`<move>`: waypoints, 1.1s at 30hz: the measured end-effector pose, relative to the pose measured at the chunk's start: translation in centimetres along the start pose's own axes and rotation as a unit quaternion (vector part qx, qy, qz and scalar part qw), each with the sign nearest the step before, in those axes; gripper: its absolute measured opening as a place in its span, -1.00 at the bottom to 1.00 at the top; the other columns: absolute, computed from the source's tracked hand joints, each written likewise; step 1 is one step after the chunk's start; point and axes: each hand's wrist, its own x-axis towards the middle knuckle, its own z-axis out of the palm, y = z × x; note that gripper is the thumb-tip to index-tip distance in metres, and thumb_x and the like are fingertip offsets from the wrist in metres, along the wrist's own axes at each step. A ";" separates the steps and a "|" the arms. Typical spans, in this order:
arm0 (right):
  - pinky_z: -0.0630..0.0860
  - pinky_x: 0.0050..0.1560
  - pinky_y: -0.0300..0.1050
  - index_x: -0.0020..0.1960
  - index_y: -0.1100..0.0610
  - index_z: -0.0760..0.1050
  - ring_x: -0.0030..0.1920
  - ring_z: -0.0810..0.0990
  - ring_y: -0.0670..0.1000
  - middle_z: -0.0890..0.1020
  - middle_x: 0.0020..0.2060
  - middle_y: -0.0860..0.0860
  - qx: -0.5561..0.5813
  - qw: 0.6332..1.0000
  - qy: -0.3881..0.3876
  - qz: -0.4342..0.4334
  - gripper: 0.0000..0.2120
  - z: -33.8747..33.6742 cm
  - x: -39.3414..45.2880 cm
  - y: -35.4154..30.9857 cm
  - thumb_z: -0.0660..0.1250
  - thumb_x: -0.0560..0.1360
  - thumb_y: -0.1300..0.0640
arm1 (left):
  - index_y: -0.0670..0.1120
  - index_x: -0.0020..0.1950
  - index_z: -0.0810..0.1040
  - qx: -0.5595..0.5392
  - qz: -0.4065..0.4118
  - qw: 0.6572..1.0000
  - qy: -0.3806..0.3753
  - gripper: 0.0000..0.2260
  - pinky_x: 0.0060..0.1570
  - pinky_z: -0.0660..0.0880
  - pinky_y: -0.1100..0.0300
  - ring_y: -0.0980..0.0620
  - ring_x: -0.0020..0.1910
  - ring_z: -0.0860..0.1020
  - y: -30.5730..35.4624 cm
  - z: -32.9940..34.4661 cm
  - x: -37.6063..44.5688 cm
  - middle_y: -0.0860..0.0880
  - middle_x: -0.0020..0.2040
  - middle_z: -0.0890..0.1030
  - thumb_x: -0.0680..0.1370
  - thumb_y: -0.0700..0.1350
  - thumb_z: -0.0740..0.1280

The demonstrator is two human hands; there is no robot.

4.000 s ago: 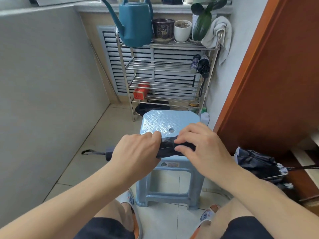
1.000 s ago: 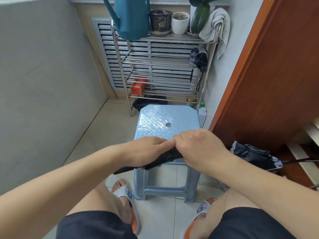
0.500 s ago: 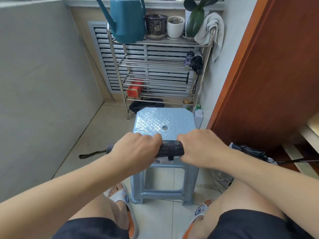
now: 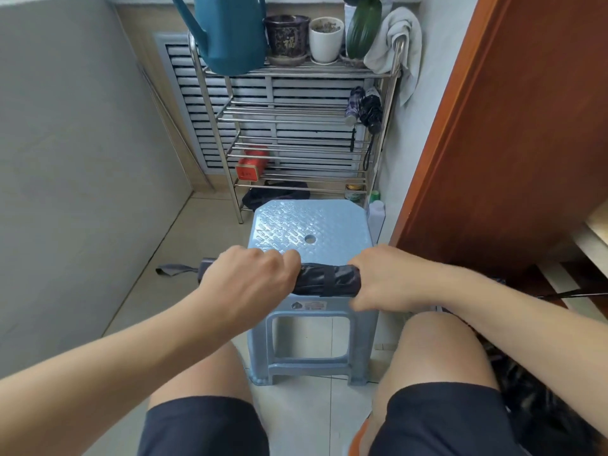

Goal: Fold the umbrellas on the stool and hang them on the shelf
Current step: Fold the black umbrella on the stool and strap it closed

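Since half a second ago little has shifted: the rolled umbrella (image 4: 325, 280) stays level between the two hands above the near edge of the stool (image 4: 312, 225), where a second ago it hung slanted with its cloth looser. The left hand (image 4: 250, 281) has its grip closed round the handle end, with the wrist strap (image 4: 174, 269) trailing free to the left over the floor; the right hand (image 4: 388, 278) has its grip closed round the other end of the roll. A band runs round the middle of the cloth, though whether its fastener has caught cannot be told from here. That is the chief risk: if the band is only laid over and not stuck down, the cloth would likely spring loose once the right hand lets go, and the roll would have to be wound again. The strap is the part that must go over a post of the shelf (image 4: 296, 110), where two folded umbrellas (image 4: 365, 106) already hang at the right end; crowding a third beside them could knock one down. Reaching that far from a seated pose over the stool could also tip it. Another umbrella (image 4: 566, 292), still unfolded, lies on the floor at the right by the wooden door, its shaft pointing outwards, and a foot could catch it
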 end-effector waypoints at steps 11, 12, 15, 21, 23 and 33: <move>0.65 -0.10 0.08 0.13 0.16 0.55 -0.24 0.69 0.09 0.70 -0.15 0.16 0.442 0.884 0.121 0.098 -0.79 -0.6 0.4 5.0 0.29 0.66 0.02 | -0.13 -0.05 0.48 -0.586 -0.428 0.678 -0.121 -0.83 -0.29 0.52 0.09 -0.08 -0.44 0.51 -0.8 1.0 3.7 -0.07 -0.36 0.56 0.56 -0.05 0.39; 0.67 -0.04 0.10 0.17 0.15 0.54 -0.14 0.71 0.08 0.70 -0.08 0.14 0.471 0.875 0.076 0.079 -0.73 0.1 0.4 3.5 0.24 0.68 -0.03 | -0.15 0.01 0.50 -0.664 -0.438 0.599 -0.095 -0.81 -0.21 0.55 0.03 -0.08 -0.41 0.52 -0.4 1.1 4.9 -0.08 -0.35 0.56 0.59 -0.03 0.40; 0.67 -0.12 -0.01 0.24 0.12 0.54 -0.07 0.69 0.07 0.68 -0.02 0.09 0.572 0.820 -0.011 0.014 -0.61 1.4 1.1 -0.4 0.12 0.69 -0.14 | -0.11 0.12 0.53 -0.765 -0.444 0.465 -0.031 -0.68 0.06 0.57 -0.02 -0.07 -0.20 0.62 1.4 1.0 8.9 -0.07 -0.16 0.67 0.65 0.15 0.33; 0.14 -0.46 -0.20 0.08 0.15 0.38 -0.46 0.19 -0.05 0.42 -0.29 0.05 0.649 0.760 0.028 -0.027 -0.75 0.6 2.5 0.8 0.24 0.67 -0.05 | -0.12 0.06 0.55 -0.854 -0.396 0.336 0.007 -0.69 -0.05 0.54 0.03 -0.04 -0.18 0.60 1.9 1.2 13.1 -0.07 -0.12 0.68 0.63 0.14 0.34; 0.12 -0.49 -0.22 0.13 0.21 0.44 -0.48 0.18 -0.07 0.45 -0.31 0.04 0.693 0.719 -0.005 -0.045 -0.65 0.2 2.6 1.7 0.25 0.62 -0.10 | -0.13 0.01 0.52 -0.903 -0.363 0.222 0.053 -0.72 -0.12 0.53 0.09 -0.01 -0.28 0.57 0.0 1.1 14.1 -0.05 -0.20 0.61 0.63 0.09 0.36; 0.03 -0.44 -0.16 -0.08 0.16 0.47 -0.48 0.08 -0.04 0.22 -0.46 -0.04 0.628 0.762 0.128 0.092 -0.45 -2.6 10.5 4.5 0.18 0.58 -0.35 | -0.22 0.33 0.48 -0.917 -0.349 0.186 0.063 -0.33 0.20 0.54 -0.18 -0.22 0.23 0.63 -8.0 8.6 21.7 -0.23 0.22 0.58 0.62 0.38 0.16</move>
